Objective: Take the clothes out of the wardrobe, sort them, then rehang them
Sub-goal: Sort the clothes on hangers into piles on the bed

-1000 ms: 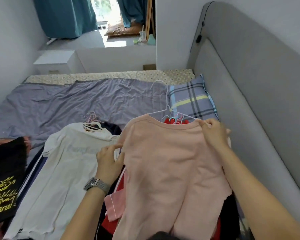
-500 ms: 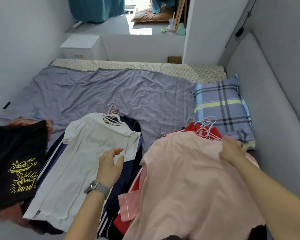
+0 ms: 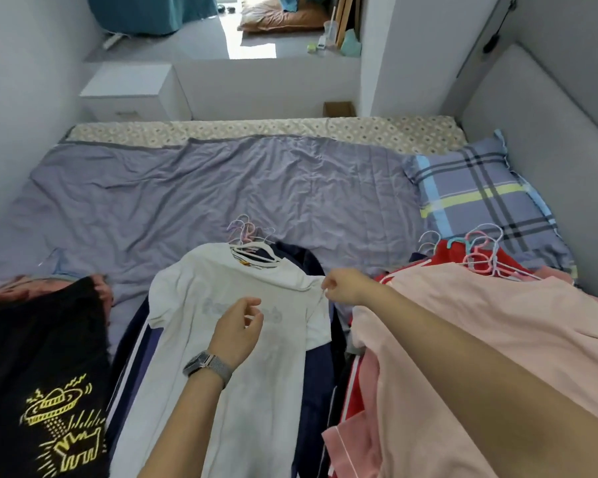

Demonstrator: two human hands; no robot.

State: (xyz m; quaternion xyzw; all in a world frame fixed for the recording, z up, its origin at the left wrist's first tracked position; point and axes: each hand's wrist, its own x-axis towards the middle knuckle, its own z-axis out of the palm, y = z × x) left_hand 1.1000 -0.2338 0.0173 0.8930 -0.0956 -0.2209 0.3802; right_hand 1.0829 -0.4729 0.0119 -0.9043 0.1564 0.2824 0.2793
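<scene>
Sorting step. The right hand (image 3: 340,286) pinches the white shirt (image 3: 228,339) sleeve; the left hand (image 3: 237,327) hovers loose, holding nothing. Next, probably lift the shirt.

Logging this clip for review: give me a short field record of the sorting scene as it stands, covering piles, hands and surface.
surface: bed with grey-purple sheet
middle pile: white T-shirt on top, over dark navy garments
right pile: pink top on top, red garment beneath
left pile: black printed T-shirt
hangers: bunch at each of the two collars
left hand: hovering above white T-shirt, fingers loosely curled
right hand: pinching white T-shirt's sleeve edge
pillow: plaid pillow, by headboard
</scene>
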